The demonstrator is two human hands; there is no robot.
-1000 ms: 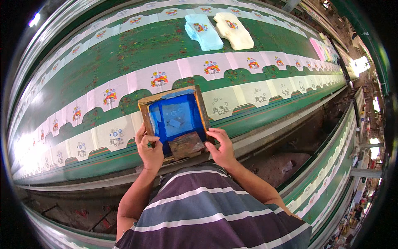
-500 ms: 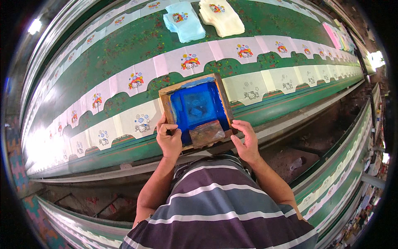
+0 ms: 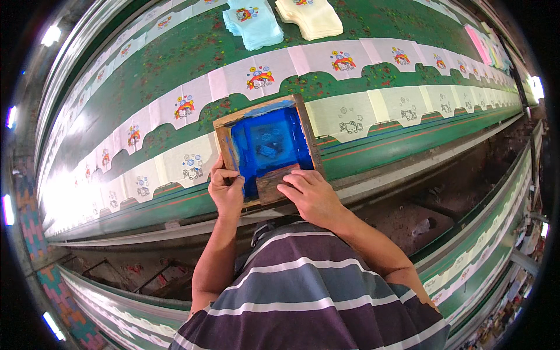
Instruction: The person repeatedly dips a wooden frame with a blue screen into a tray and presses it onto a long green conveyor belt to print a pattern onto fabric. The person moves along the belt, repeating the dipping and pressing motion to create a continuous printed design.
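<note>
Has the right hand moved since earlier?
Yes: the right hand moved left, from the right edge of the stationary wooden frame to the brown block.

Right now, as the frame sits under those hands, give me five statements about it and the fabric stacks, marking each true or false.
1. The left hand holds the wooden frame at its left side. True.
2. The right hand is over the brown block in the frame's near part. True.
3. The frame's inside is red. False: it has a blue screen.
4. The light-blue stack and the cream stack lie beyond the frame. True.
5. The cream stack is left of the light-blue stack. False: it is to the right.
</note>
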